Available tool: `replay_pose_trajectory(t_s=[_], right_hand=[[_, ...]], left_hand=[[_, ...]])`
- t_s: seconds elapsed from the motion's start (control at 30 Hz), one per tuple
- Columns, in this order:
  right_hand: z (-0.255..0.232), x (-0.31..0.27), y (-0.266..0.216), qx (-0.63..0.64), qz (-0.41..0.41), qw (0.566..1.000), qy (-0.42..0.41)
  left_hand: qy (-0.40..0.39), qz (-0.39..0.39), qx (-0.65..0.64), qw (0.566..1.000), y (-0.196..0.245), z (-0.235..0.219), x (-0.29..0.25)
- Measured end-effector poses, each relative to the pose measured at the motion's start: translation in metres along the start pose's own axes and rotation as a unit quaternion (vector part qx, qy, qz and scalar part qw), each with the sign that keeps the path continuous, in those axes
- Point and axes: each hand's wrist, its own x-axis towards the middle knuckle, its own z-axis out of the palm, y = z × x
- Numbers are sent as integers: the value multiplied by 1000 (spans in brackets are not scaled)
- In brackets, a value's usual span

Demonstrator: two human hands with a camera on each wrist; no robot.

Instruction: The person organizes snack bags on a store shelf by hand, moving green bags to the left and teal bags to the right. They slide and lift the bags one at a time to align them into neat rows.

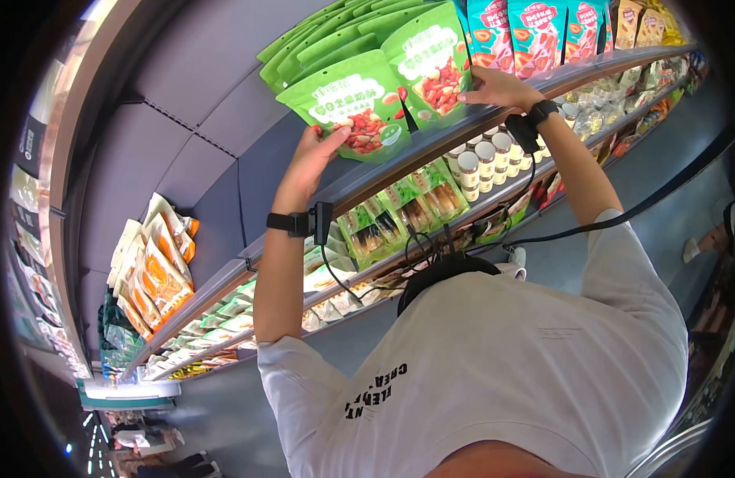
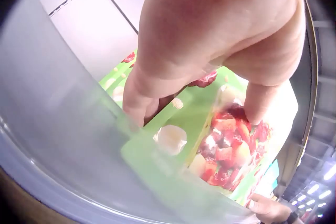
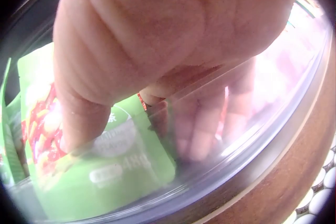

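Observation:
Two green stand-up snack pouches with red fruit-and-nut pictures stand side by side at the shelf front, a left pouch [image 1: 323,95] and a right pouch [image 1: 419,52]. My left hand [image 1: 307,163] grips the left pouch by its lower outer side, thumb on the printed front and fingers round the edge. At the other end, my right hand [image 1: 499,86] holds the right pouch by its outer side, its thumb pressed on the front [image 3: 131,166]. In the right wrist view, the other fingers show through the clear shelf lip [image 3: 226,155], beside the pouch.
More green pouches [image 1: 303,40] stand behind in rows. Teal-and-pink pouches [image 1: 539,36] adjoin on the right. Orange-and-white bags [image 1: 156,275] sit farther left on the grey shelf [image 1: 192,175]. Below are white-lidded jars [image 1: 483,155] and packaged food [image 1: 403,211]. Camera cables hang from both wrists.

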Motion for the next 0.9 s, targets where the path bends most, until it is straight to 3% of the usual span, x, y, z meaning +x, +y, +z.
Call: replay_pose_trajectory(t_s=[0.13,0.23,0.43,0.53,0.63,0.77,0.9], right_hand=[[1,1,0,-5,-27,999,19],[4,2,7,15,-23,999,18],[4,-1,3,-20,-18,999,24],[5,4,9,-35,-9,999,25],[8,4,10,-24,-26,999,42],[8,1,5,-21,-24,999,43],[5,1,2,-68,-4,997,43]], left_hand=[[-6,6,-39,999,-13,-1,2],[2,-13,-7,1000,-15,-13,-3],[14,20,86,996,-12,-59,-2],[26,71,147,986,-1,-79,8],[117,57,104,986,17,-90,28],[94,77,86,989,31,-93,56],[45,30,74,996,27,-90,85]])
